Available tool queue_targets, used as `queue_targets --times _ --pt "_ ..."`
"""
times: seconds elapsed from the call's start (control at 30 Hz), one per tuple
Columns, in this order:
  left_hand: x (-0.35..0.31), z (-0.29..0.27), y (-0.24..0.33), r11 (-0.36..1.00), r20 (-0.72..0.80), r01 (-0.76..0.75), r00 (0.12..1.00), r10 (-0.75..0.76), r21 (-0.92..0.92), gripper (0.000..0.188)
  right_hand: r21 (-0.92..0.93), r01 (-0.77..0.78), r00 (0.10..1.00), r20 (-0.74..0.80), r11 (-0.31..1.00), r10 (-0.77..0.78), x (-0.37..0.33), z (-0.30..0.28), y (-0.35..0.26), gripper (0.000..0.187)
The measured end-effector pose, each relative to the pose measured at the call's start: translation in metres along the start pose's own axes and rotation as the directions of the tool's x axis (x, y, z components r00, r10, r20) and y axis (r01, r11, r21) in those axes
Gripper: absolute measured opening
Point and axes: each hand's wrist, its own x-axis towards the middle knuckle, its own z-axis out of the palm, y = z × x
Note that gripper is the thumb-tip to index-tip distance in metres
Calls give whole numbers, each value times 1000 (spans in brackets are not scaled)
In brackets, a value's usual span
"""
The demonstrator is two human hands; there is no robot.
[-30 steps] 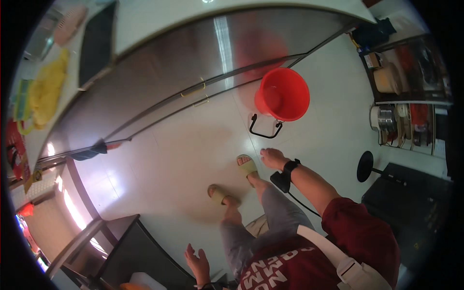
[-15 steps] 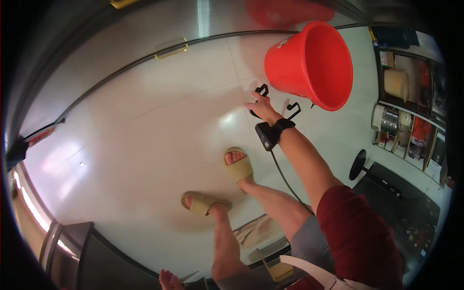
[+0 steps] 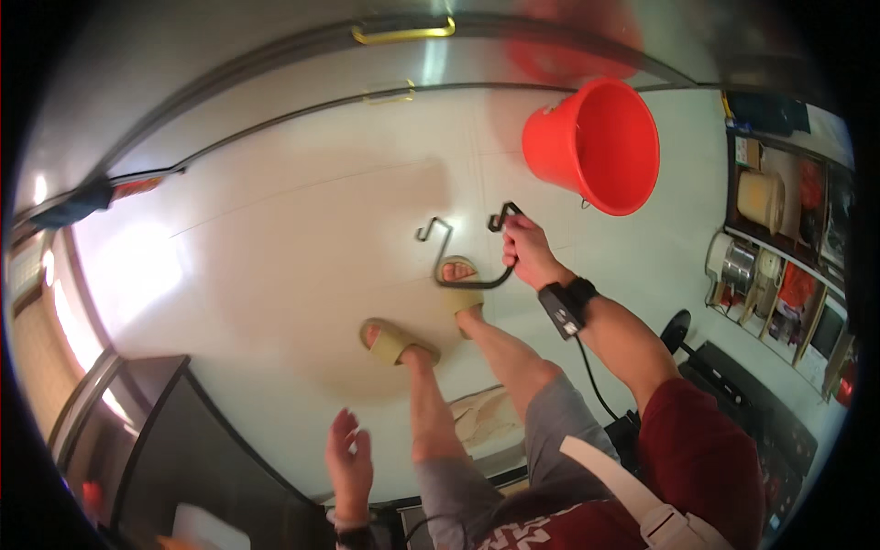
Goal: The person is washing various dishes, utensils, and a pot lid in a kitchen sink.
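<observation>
My right hand (image 3: 527, 249) is closed around one side of a black bent metal bar with hooked ends (image 3: 484, 284). The bar forms a wide U, held up above the floor. One of its hooks points out past my fingers, the other is off to the left. Beyond my hand is a red bucket (image 3: 561, 147), its open mouth facing right in the picture; whether it stands or lies, I cannot tell. Low in the view my left hand (image 3: 350, 463) hangs in the air with fingers apart, holding nothing.
Dark cabinet fronts with a yellow handle (image 3: 403, 35) run along the far side. Shelves (image 3: 779, 234) with containers and a kettle-like metal item line the right. A black flat-topped unit (image 3: 752, 394) is at lower right, a dark cabinet (image 3: 197, 440) at lower left. My sandalled feet (image 3: 390, 341) are on pale tiles.
My right hand has drawn back from beside the bucket, lifting the bent bar and swinging it leftward. My left hand has risen further into view. The whole view has shifted.
</observation>
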Motion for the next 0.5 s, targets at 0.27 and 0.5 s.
queue_targets --times 0.27,0.5 --pt "-97 -31 102 211 311 309 950 -25 -928 44 7 -433 736 580 901 349 -250 112 -48 20" --pt "-172 -96 110 -55 -242 -239 968 61 -970 34 -333 -167 567 737 928 367 -373 184 -53 19"
